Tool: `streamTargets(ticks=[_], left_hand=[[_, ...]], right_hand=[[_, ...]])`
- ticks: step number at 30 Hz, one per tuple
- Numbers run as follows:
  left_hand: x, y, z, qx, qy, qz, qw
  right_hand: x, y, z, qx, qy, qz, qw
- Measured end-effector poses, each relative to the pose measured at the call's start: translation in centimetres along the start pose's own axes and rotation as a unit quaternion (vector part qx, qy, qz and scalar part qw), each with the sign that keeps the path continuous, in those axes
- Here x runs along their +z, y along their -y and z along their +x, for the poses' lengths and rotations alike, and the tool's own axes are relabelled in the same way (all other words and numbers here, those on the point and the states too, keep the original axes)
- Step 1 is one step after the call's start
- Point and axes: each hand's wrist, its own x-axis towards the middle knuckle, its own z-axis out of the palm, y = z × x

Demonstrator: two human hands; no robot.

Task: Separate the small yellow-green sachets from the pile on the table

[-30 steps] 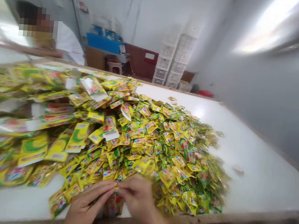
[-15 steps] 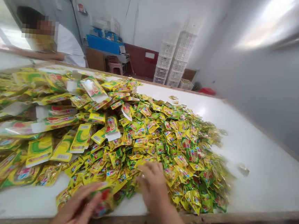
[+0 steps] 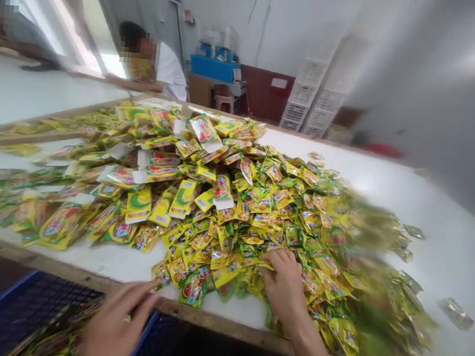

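A big heap of small yellow-green sachets (image 3: 259,213) lies on a white table (image 3: 434,256), with larger yellow packets (image 3: 139,205) on its left side. My right hand (image 3: 284,284) rests on the heap's near edge, fingers spread flat over the sachets. My left hand (image 3: 114,322) hangs below the table's wooden front edge, fingers stretched out and holding nothing, just above a blue crate (image 3: 14,308) that contains some sachets (image 3: 50,342).
Another person in a white top (image 3: 164,69) stands at the far left end of the table. Stacked white crates (image 3: 306,101), a blue box on a desk (image 3: 211,68) and a stool stand by the back wall. A loose clear sachet (image 3: 454,312) lies at the right.
My left hand carried a bunch of sachets from the table edge down over the blue crate and let go. My right hand moved onto the heap. My view swung left and down.
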Motion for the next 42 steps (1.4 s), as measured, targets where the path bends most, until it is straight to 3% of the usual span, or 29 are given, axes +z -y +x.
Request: streamTargets(ticks=[3, 6, 9, 13, 16, 18, 25, 28, 30, 32, 35, 37, 39, 42], left_hand=[[3.3, -1.8, 2.8, 0.055, 0.129, 0.046, 0.989], [4.9, -3.6, 4.6, 0.043, 0.193, 0.077, 0.977], [5.1, -4.5, 4.9, -0.040, 0.261, -0.046, 0.963], [5.3, -5.1, 4.9, -0.105, 0.309, -0.224, 0.918], [5.6, -5.2, 5.0, -0.119, 0.297, -0.235, 0.918], [5.6, -5.1, 4.7, -0.114, 0.292, -0.241, 0.919], [3.5, -5.6, 4.1, -0.044, 0.245, -0.169, 0.954], [1.5, -4.2, 7.3, -0.077, 0.130, -0.089, 0.984], [0.3, -2.6, 10.9, -0.112, 0.031, -0.030, 0.993], [-0.4, -0.9, 15.0, -0.135, -0.030, 0.026, 0.990], [-0.4, 0.6, 19.9, -0.155, -0.023, 0.073, 0.985], [-0.3, 0.7, 21.3, -0.166, -0.005, 0.090, 0.982], [-0.3, 0.2, 20.8, -0.167, -0.007, 0.099, 0.981], [0.2, -1.8, 16.8, -0.142, -0.019, 0.091, 0.985]], right_hand=[[-0.3, 0.8, -1.1, -0.029, -0.030, 0.016, 0.999], [-0.6, 1.7, -2.0, -0.011, -0.010, 0.143, 0.990], [0.5, 3.2, -2.0, -0.014, 0.089, 0.272, 0.958], [4.4, 4.4, -1.2, -0.033, 0.168, 0.301, 0.938], [6.9, 4.5, -1.0, 0.015, 0.159, 0.261, 0.952], [7.4, 4.6, -1.0, 0.013, 0.149, 0.229, 0.962], [4.8, 6.3, -1.9, -0.096, 0.207, 0.161, 0.960], [4.8, 6.4, -3.1, -0.120, 0.194, 0.122, 0.966], [5.1, 6.1, -4.1, -0.134, 0.187, 0.090, 0.969], [5.3, 5.6, -4.9, -0.142, 0.189, 0.075, 0.969], [5.2, 4.4, -5.5, -0.129, 0.191, 0.106, 0.967], [5.0, 3.5, -5.5, -0.104, 0.181, 0.142, 0.967], [4.5, 2.7, -5.3, -0.066, 0.163, 0.188, 0.966], [2.7, 2.2, -4.2, -0.006, 0.109, 0.278, 0.954]])
